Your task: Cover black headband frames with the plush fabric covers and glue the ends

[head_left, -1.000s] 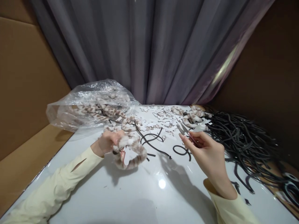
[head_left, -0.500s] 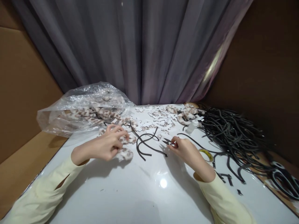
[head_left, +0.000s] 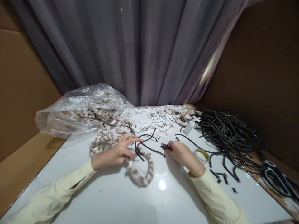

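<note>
My left hand (head_left: 122,149) is over the middle of the white table, fingers spread, its thumb beside a fluffy brown-and-white loop (head_left: 141,179). Whether it touches the loop is hard to tell. Dark cord ends meet at the top of that loop. Small dark-bladed scissors (head_left: 165,146) are in my right hand (head_left: 178,152), blades pointing left. Between the hands lie several loose black cords (head_left: 153,150). Left of my left hand rests a heap of fluffy striped pieces (head_left: 101,141).
A clear plastic bag (head_left: 81,109) holds more fluffy pieces at the back left. Paper scraps (head_left: 161,116), a small bottle (head_left: 189,127) and a tape roll (head_left: 201,156) lie around. A black cord pile (head_left: 229,130) and large scissors (head_left: 277,179) are at the right.
My left hand has moved right and spread its fingers. The fluffy loop now lies in front of it, near the table's middle. My right hand still holds the small scissors.
</note>
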### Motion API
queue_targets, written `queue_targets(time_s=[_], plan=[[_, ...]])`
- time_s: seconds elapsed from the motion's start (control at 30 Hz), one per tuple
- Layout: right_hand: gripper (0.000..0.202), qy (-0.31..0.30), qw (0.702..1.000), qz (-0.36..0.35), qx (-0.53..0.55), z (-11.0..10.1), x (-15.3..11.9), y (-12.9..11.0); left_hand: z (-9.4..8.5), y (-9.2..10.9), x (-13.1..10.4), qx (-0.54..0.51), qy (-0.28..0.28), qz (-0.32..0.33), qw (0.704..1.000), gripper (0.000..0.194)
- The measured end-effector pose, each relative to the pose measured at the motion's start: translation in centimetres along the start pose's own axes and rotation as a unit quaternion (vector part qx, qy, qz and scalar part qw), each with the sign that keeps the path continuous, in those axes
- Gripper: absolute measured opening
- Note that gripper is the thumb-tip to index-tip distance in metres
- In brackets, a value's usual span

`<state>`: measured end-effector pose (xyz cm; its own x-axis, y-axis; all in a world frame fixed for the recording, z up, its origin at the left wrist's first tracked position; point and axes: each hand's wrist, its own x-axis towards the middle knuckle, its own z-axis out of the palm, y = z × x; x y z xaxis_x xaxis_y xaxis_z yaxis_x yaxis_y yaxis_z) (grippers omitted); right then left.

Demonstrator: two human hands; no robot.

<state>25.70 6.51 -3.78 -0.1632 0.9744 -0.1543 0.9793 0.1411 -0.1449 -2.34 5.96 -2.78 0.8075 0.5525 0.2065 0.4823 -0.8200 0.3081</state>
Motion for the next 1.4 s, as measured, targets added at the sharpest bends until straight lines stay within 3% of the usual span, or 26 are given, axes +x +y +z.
queue_targets(time_s=[0.2,0.27,0.3,0.4,0.43,0.53,0.63,0.73,0.87,1.07,1.27,1.4], plan=[[0.021,0.003,1.000,0.005,-0.006,0.2,0.2,-0.1,1.9,-0.4,-2.5,0.022,0.050,-0.033,0.998,0.034],[0.022,0.007,1.000,0.008,-0.010,0.3,0.3,-0.2,2.2,0.2,-4.1,-0.031,0.102,-0.026,0.994,0.035],[0.023,0.010,1.000,0.010,-0.014,0.4,0.4,-0.3,2.4,0.5,-5.0,-0.073,0.163,-0.017,0.984,0.031],[0.022,0.023,0.999,0.014,-0.031,0.6,0.5,-0.8,3.5,1.5,-6.9,-0.144,0.263,-0.074,0.951,0.029],[0.022,0.028,0.999,0.016,-0.038,0.7,0.6,-1.0,3.9,1.7,-7.3,-0.138,0.272,-0.080,0.949,0.029],[0.023,0.043,0.997,0.021,-0.058,1.0,0.6,-1.5,5.3,1.8,-7.7,-0.033,0.254,0.006,0.967,0.025],[0.025,0.055,0.996,0.021,-0.073,1.2,0.4,-1.8,6.5,1.4,-7.7,0.118,0.200,0.066,0.970,0.021],[0.034,0.104,0.991,0.020,-0.088,1.1,0.3,-2.1,7.1,1.1,-7.8,0.188,0.097,0.052,0.976,0.017],[0.044,0.218,0.970,0.000,-0.102,0.4,0.7,-3.2,6.8,1.3,-7.8,0.164,0.011,0.029,0.986,0.017],[0.018,0.139,0.980,-0.124,-0.062,-0.4,3.8,-6.8,6.1,1.7,-7.5,0.146,-0.019,-0.013,0.989,0.021],[0.042,0.060,0.979,-0.193,-0.016,-0.2,7.4,-7.8,5.8,1.9,-7.4,0.147,-0.020,-0.016,0.989,0.023],[0.043,0.053,0.976,-0.208,0.021,-1.6,7.9,-8.1,5.7,1.9,-7.3,0.145,-0.020,-0.024,0.989,0.022]])
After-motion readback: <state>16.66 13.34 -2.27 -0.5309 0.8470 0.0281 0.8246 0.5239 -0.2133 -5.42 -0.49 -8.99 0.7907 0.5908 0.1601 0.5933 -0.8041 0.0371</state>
